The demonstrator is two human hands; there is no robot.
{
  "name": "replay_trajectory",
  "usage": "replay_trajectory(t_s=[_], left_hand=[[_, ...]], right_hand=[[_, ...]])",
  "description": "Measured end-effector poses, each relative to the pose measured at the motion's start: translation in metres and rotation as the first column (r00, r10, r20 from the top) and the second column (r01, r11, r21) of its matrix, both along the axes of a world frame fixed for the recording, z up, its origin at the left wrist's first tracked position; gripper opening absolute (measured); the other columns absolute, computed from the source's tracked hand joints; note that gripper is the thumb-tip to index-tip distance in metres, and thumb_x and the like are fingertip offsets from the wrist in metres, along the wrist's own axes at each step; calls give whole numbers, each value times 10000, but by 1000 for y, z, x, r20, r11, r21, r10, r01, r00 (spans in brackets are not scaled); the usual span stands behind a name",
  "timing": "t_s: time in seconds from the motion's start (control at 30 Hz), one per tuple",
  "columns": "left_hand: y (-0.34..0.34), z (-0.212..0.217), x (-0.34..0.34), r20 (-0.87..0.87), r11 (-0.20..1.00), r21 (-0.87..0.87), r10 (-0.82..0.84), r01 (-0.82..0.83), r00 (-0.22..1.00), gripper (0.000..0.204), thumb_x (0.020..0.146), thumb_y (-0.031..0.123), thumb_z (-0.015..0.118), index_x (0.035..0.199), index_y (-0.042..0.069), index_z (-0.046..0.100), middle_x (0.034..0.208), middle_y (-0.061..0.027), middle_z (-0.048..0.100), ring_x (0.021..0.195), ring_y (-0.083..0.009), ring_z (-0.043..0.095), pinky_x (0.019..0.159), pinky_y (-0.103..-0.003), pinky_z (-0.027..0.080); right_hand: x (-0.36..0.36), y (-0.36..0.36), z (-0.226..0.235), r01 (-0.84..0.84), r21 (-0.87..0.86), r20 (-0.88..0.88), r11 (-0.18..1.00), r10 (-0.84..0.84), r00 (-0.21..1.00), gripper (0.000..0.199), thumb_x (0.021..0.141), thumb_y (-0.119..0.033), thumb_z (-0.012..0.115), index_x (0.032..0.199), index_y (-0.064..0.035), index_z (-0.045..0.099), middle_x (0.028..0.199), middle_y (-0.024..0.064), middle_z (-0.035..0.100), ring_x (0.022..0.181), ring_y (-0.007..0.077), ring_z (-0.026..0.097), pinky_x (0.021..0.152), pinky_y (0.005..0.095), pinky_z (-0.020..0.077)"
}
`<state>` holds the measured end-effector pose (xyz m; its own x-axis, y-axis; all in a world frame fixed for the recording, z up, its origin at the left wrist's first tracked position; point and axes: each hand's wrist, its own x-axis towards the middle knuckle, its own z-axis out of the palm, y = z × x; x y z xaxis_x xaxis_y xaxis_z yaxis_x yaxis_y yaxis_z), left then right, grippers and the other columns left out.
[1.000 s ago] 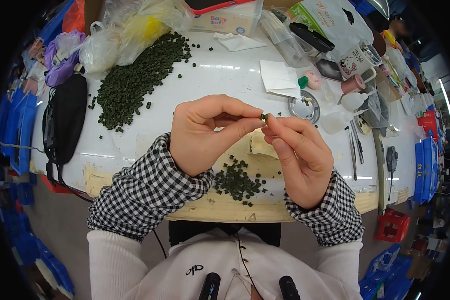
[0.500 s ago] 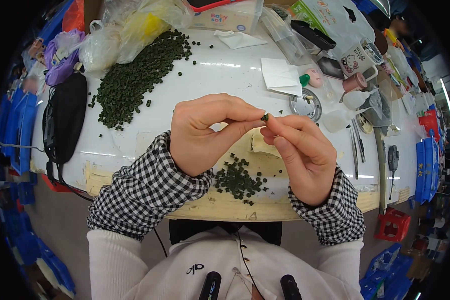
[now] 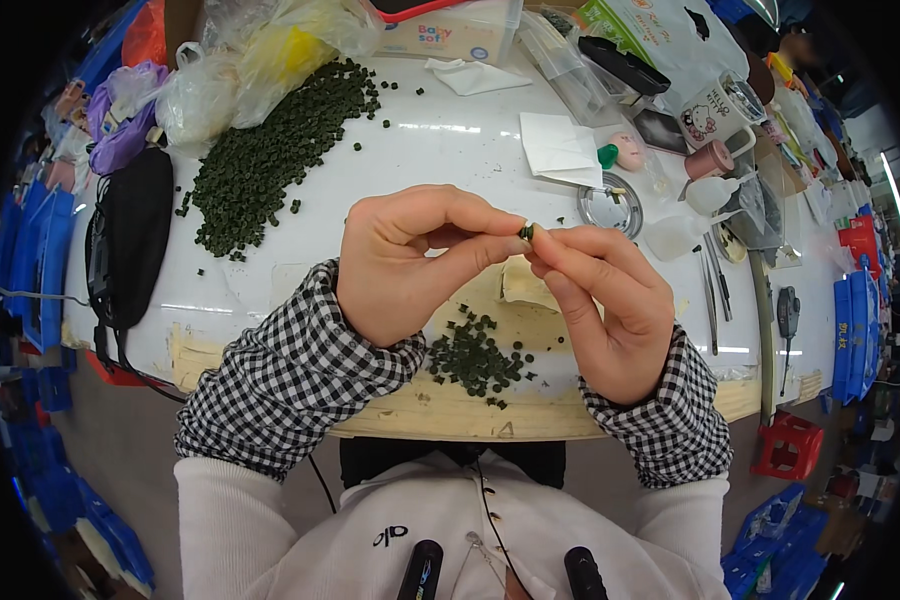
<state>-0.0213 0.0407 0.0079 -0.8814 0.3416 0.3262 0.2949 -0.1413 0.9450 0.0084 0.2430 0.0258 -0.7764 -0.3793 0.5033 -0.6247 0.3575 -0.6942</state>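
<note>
Left hand and right hand raised above white table, fingertips pinched together on one small green pellet; small pellet pile below, larger heap upper left.

Both hands raised together, left hand and right hand fingertips pinched, meeting

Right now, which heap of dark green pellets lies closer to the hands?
The small heap at the near table edge, directly below the left hand and right hand. The big heap lies farther back on the left, beside the plastic bags.
</note>
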Motion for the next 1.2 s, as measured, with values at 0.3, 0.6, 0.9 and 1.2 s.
replay_trajectory(t_s=[0.3,0.6,0.9,1.2], left_hand=[[0,1,0,-9,1000,24,-14,14,1000,172,833,-119,634,989,-49,654,961,-136,673,902,-181,657,815,-282,545],[1,2,-1,-27,999,37,-23,24,999,176,831,-117,640,995,-54,651,972,-142,670,917,-189,659,830,-287,544],[0,3,0,12,1000,1,-7,7,1000,172,833,-100,648,1001,-64,642,974,-152,672,914,-188,669,827,-279,555],[2,0,-2,121,1000,27,2,-5,993,155,841,-75,657,995,-65,639,952,-143,684,889,-185,681,801,-273,565]], right_hand=[[1,-1,1,9,-15,16,1000,-9,1000,326,865,74,597,1186,20,625,1025,141,622,827,174,635,700,233,514],[2,-1,2,21,-25,17,999,-20,1000,321,863,75,600,1179,23,627,1015,144,624,836,180,636,705,241,516],[-2,6,6,118,-11,-21,993,-118,993,226,862,31,625,1084,22,665,918,122,628,787,160,617,654,228,498],[-10,20,9,183,287,57,940,-207,977,141,770,-88,738,878,-22,676,724,76,588,661,215,574,581,309,451]])
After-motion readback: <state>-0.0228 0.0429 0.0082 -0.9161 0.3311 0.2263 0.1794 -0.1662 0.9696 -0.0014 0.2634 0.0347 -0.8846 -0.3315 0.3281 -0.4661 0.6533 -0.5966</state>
